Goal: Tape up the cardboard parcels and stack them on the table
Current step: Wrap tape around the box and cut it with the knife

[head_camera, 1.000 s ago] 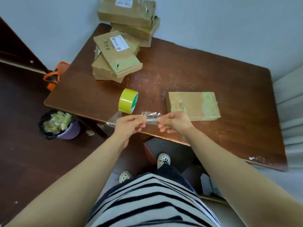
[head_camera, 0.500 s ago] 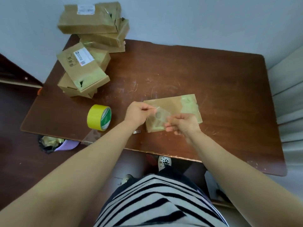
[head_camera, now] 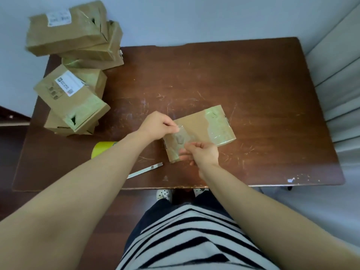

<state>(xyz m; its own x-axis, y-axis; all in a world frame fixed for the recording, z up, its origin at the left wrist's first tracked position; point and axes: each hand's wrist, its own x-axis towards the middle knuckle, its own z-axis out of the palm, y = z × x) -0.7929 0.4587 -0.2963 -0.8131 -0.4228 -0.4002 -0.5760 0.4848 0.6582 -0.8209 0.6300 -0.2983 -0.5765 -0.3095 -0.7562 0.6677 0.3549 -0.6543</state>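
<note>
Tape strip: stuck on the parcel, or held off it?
Held: left hand and right hand pinch the tape strip over the parcel; contact unclear.

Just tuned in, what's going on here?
The left hand and right hand each pinch an end of a clear tape strip over the near end of the cardboard parcel on the table. Its far end carries tape. Other parcels are stacked at the far left corner; the yellow tape roll sits behind the left forearm.
</note>
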